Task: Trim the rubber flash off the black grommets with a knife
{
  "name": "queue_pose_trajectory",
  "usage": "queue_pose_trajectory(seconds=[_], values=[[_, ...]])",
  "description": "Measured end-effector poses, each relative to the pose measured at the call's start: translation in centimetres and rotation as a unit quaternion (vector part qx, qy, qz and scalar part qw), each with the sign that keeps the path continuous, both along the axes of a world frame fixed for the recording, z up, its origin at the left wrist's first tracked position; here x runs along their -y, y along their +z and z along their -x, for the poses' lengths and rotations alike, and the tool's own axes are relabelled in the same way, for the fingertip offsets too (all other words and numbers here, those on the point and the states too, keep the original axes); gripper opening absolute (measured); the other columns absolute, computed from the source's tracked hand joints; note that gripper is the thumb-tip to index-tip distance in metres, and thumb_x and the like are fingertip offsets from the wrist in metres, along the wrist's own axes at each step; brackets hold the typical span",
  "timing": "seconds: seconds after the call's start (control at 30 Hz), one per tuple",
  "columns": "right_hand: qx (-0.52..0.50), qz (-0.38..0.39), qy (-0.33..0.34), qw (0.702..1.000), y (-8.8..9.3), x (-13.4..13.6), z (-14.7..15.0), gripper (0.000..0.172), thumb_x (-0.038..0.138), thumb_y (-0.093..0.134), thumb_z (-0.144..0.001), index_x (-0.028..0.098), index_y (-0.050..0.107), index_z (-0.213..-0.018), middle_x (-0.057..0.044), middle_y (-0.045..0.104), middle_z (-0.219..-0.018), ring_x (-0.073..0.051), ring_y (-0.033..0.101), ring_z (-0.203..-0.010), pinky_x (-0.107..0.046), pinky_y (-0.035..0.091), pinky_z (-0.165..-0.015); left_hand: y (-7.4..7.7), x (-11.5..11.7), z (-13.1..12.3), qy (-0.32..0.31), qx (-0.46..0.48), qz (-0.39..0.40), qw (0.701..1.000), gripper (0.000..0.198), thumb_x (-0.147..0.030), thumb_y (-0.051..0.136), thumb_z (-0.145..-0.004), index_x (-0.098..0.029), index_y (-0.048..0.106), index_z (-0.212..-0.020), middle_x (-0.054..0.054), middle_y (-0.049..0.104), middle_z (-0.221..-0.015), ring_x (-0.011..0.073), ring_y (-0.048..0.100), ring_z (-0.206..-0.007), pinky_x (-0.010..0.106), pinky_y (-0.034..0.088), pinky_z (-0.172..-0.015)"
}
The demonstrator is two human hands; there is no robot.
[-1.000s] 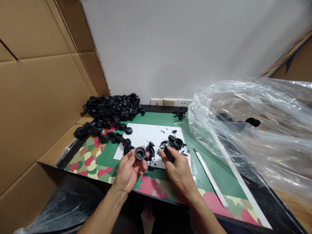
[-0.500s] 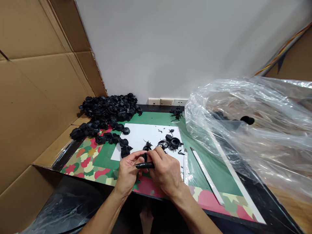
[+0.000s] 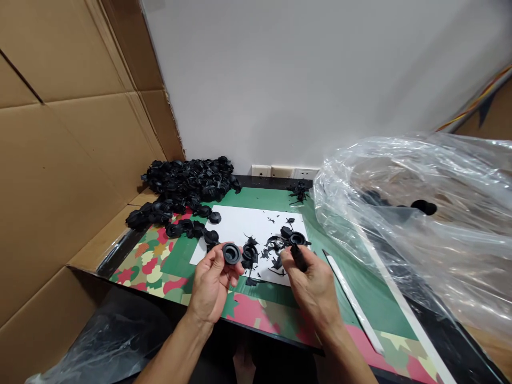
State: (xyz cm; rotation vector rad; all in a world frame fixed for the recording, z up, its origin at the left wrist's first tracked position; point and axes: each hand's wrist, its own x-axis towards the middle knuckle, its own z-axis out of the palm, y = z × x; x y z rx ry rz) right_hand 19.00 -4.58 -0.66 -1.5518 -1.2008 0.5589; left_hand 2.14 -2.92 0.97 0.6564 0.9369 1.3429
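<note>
The left hand [image 3: 213, 277] pinches a round black part [image 3: 231, 254], its hollow side facing up, near the front edge of a white sheet [image 3: 234, 221]. The right hand [image 3: 316, 282], apart from it, grips a dark tool [image 3: 298, 258], perhaps a knife; its tip is hard to make out. Black scraps [image 3: 276, 250] litter the sheet; a black pile [image 3: 188, 178] lies beyond, to the left.
</note>
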Motion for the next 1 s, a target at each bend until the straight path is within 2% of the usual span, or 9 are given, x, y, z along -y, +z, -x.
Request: queue_pose_trajectory(seconds=[0.13,0.23,0.33,0.43,0.5,0.7,0.87,0.93,1.0], values=[[-0.014,0.004,0.037,0.999,-0.2,0.0,0.4,0.031,0.041,0.049,-0.081,0.021,0.05,-0.057,0.003,0.045,-0.051,-0.014,0.043,-0.05,-0.025,0.034,-0.048,-0.3,0.2,-0.1,-0.019,0.007,0.016,1.0,0.04,-0.041,0.079,-0.065,-0.01,0.067,-0.087,0.012,0.072,-0.083,0.0103,0.057,-0.05,0.018,0.034,-0.038],[-0.023,-0.009,0.056,0.998,-0.4,-0.1,0.6,0.026,0.038,0.05,-0.082,0.019,0.056,-0.065,0.001,0.052,-0.057,-0.015,0.048,-0.054,-0.026,0.038,-0.05,-0.3,0.1,-0.1,-0.022,0.006,0.017,1.0,0.041,-0.04,0.081,-0.063,-0.011,0.068,-0.089,0.013,0.073,-0.084,0.0101,0.057,-0.049,0.018,0.034,-0.038],[-0.004,-0.064,0.071,0.995,-0.3,-0.2,0.9,0.013,0.027,0.052,-0.081,0.019,0.062,-0.081,-0.002,0.061,-0.072,-0.017,0.056,-0.063,-0.027,0.044,-0.058,-0.4,0.0,-0.1,-0.024,0.004,0.014,1.0,0.043,-0.039,0.082,-0.061,-0.011,0.069,-0.09,0.012,0.073,-0.083,0.0103,0.057,-0.049,0.018,0.035,-0.038],[0.062,-0.132,0.109,0.983,-0.2,-0.4,1.5,0.016,0.018,0.05,-0.082,0.02,0.065,-0.084,-0.004,0.062,-0.078,-0.017,0.061,-0.07,-0.026,0.048,-0.063,-0.6,0.0,-0.1,-0.027,-0.005,0.006,1.0,0.044,-0.038,0.083,-0.059,-0.011,0.069,-0.09,0.011,0.073,-0.082,0.0108,0.059,-0.049,0.018,0.036,-0.039],[0.117,-0.166,0.123,0.971,-0.2,-0.5,1.9,0.018,0.014,0.048,-0.084,0.019,0.066,-0.086,-0.005,0.062,-0.078,-0.015,0.062,-0.068,-0.024,0.048,-0.06,-0.8,0.0,-0.2,-0.029,-0.016,0.003,0.999,0.043,-0.038,0.084,-0.059,-0.012,0.069,-0.091,0.009,0.071,-0.078,0.0108,0.059,-0.049,0.017,0.037,-0.039],[0.287,-0.203,0.09,0.932,0.3,-0.8,3.2,0.023,0.016,0.044,-0.091,0.017,0.066,-0.09,-0.005,0.065,-0.077,-0.011,0.059,-0.055,-0.021,0.037,-0.045,-0.6,0.3,-0.3,-0.026,-0.038,-0.002,0.999,0.038,-0.033,0.085,-0.056,-0.013,0.072,-0.086,0.001,0.062,-0.067,0.0067,0.054,-0.045,0.016,0.037,-0.04],[0.378,-0.207,0.075,0.899,0.6,-0.8,3.7,0.024,0.01,0.043,-0.086,0.016,0.063,-0.075,-0.004,0.06,-0.069,-0.012,0.052,-0.048,-0.025,0.032,-0.044,-0.7,0.4,-0.6,-0.048,-0.041,-0.021,0.998,0.037,-0.019,0.087,-0.051,-0.011,0.073,-0.084,-0.006,0.05,-0.049,0.002,0.041,-0.041,0.013,0.034,-0.041],[0.377,-0.205,0.063,0.901,0.2,-0.9,3.6,0.022,0.01,0.044,-0.083,0.017,0.061,-0.07,-0.003,0.058,-0.067,-0.012,0.048,-0.046,-0.025,0.031,-0.043,-0.7,0.4,-0.5,-0.036,-0.04,-0.03,0.998,0.038,-0.02,0.088,-0.051,-0.011,0.072,-0.084,-0.005,0.053,-0.051,0.003,0.045,-0.043,0.013,0.034,-0.041],[0.335,-0.186,0.043,0.923,-0.4,-1.0,3.1,0.018,0.011,0.046,-0.079,0.018,0.059,-0.069,-0.002,0.057,-0.067,-0.012,0.048,-0.047,-0.024,0.03,-0.043,-0.5,0.3,-0.3,-0.009,-0.029,-0.039,0.999,0.038,-0.026,0.088,-0.052,-0.013,0.07,-0.084,0.0,0.063,-0.064,0.0064,0.054,-0.047,0.014,0.036,-0.041]])
